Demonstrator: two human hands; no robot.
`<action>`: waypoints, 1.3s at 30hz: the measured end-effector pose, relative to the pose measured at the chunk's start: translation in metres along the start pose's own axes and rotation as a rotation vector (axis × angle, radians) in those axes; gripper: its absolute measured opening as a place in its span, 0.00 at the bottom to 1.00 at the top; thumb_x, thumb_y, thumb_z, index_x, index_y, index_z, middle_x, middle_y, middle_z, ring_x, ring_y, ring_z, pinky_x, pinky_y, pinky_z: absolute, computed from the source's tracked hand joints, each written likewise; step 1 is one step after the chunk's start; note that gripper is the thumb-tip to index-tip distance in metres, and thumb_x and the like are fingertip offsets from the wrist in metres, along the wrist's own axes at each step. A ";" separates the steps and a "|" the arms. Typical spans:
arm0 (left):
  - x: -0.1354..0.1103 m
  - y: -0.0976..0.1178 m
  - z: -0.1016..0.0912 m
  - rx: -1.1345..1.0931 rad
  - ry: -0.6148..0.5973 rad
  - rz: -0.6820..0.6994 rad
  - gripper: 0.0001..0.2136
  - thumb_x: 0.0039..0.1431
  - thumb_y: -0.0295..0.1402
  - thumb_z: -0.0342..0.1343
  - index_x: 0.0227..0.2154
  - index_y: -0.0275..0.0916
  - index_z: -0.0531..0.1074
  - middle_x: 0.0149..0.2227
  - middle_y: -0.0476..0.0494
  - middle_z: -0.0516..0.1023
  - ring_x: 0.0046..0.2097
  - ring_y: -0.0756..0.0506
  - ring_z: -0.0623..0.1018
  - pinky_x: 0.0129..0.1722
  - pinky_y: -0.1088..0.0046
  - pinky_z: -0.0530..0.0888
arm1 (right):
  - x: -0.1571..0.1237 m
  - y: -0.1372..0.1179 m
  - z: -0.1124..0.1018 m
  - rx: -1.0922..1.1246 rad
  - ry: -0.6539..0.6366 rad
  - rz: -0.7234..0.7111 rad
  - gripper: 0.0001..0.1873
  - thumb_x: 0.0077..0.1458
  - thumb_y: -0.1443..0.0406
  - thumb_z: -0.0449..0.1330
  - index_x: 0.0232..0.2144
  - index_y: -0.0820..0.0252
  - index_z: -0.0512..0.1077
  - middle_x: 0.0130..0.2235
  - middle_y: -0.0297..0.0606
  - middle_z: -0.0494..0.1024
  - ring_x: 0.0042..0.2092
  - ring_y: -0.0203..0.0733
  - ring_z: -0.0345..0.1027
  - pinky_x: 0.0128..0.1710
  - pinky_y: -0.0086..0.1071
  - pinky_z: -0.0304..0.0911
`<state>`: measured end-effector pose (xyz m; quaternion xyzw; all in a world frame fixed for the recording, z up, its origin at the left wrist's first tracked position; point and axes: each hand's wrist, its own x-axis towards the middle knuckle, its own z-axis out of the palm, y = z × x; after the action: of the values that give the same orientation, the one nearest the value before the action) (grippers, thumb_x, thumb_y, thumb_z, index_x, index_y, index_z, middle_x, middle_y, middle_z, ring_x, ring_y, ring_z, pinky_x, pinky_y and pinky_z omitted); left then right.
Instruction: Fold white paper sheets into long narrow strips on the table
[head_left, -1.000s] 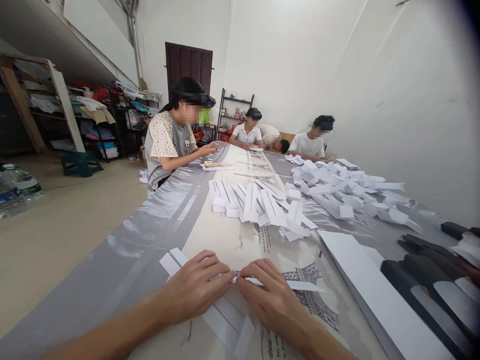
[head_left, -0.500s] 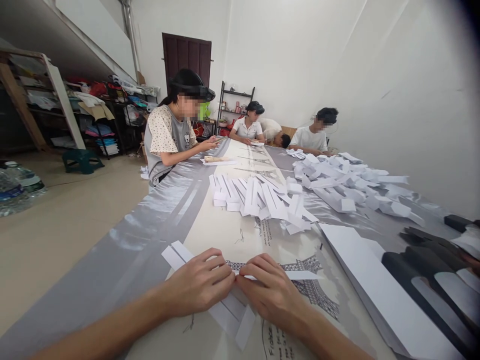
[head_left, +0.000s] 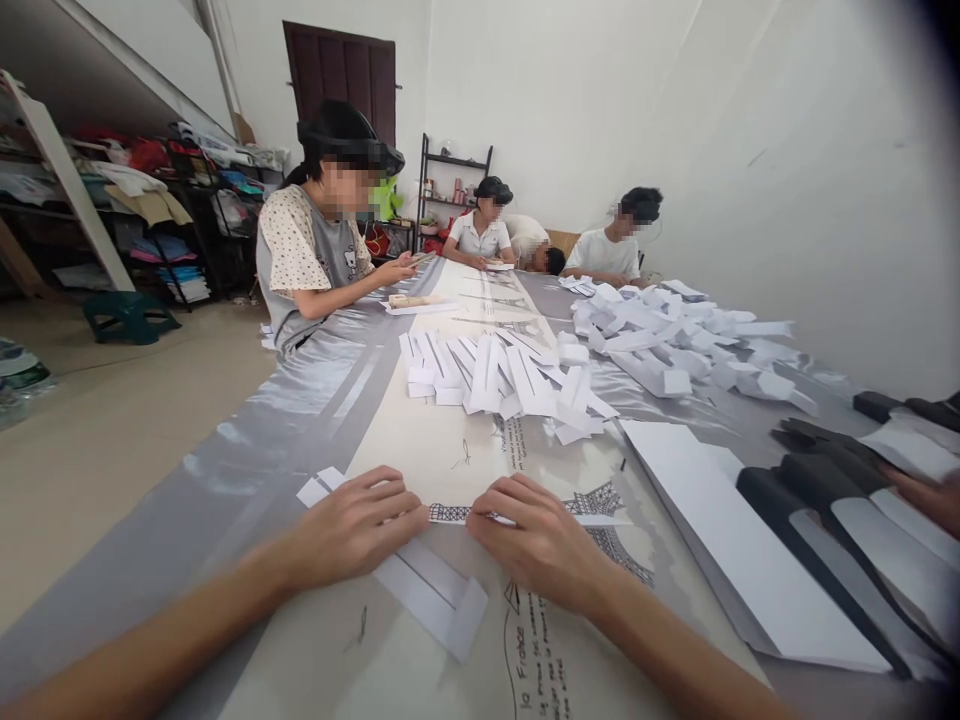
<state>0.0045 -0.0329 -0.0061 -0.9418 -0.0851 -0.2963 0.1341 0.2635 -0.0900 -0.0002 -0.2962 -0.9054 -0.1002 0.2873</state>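
My left hand (head_left: 356,525) is closed, its fingers curled over a folded white paper piece (head_left: 435,597) that slants beneath it, with a dark line along its length. One end of that piece sticks out beyond the knuckles and the other toward me. To the right, my right hand (head_left: 536,535) is closed on a narrow white paper strip (head_left: 600,520), seen nearly edge-on. A gap separates the two hands, and the printed tower on the tablecloth (head_left: 300,640) shows through it. My fingertips are partly hidden.
Ahead lies a pile of folded paper pieces (head_left: 487,370), with a larger heap of white paper (head_left: 660,330) behind it at right. A stack of white sheets (head_left: 735,540) and dark pieces (head_left: 817,510) lie at right. Several co-workers sit around the table; another person's hand (head_left: 930,505) shows at right.
My hands have moved apart; the left has slid left and the fingertips no longer meet. The whole view has shifted slightly.
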 end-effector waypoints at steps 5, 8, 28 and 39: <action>-0.013 -0.021 -0.002 -0.064 -0.013 -0.058 0.07 0.70 0.25 0.50 0.40 0.40 0.73 0.34 0.46 0.79 0.31 0.49 0.76 0.37 0.71 0.75 | -0.002 0.011 -0.006 0.005 -0.047 0.086 0.12 0.67 0.72 0.53 0.33 0.60 0.73 0.36 0.39 0.76 0.34 0.38 0.66 0.33 0.33 0.65; -0.016 -0.033 -0.010 -0.180 -0.001 -0.156 0.08 0.70 0.29 0.51 0.40 0.41 0.76 0.35 0.46 0.81 0.33 0.49 0.79 0.37 0.73 0.75 | -0.006 0.022 -0.013 0.049 -0.088 0.138 0.14 0.69 0.69 0.52 0.32 0.60 0.75 0.36 0.40 0.77 0.34 0.39 0.68 0.32 0.33 0.66; -0.032 -0.071 -0.026 -0.756 0.341 -1.025 0.06 0.54 0.38 0.68 0.28 0.41 0.83 0.15 0.53 0.63 0.18 0.54 0.59 0.16 0.76 0.55 | -0.025 0.082 -0.052 0.695 0.115 0.632 0.09 0.59 0.59 0.65 0.29 0.51 0.81 0.28 0.35 0.76 0.28 0.37 0.64 0.26 0.35 0.61; -0.020 -0.052 -0.006 -0.713 0.497 -1.018 0.08 0.60 0.39 0.63 0.33 0.39 0.82 0.17 0.52 0.73 0.19 0.52 0.71 0.25 0.73 0.71 | -0.013 0.046 -0.006 1.157 0.265 0.958 0.16 0.61 0.51 0.63 0.41 0.54 0.80 0.48 0.44 0.79 0.43 0.45 0.75 0.41 0.40 0.73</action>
<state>-0.0276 0.0125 -0.0025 -0.6745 -0.3825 -0.5406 -0.3263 0.3021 -0.0614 -0.0021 -0.4443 -0.5440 0.4912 0.5151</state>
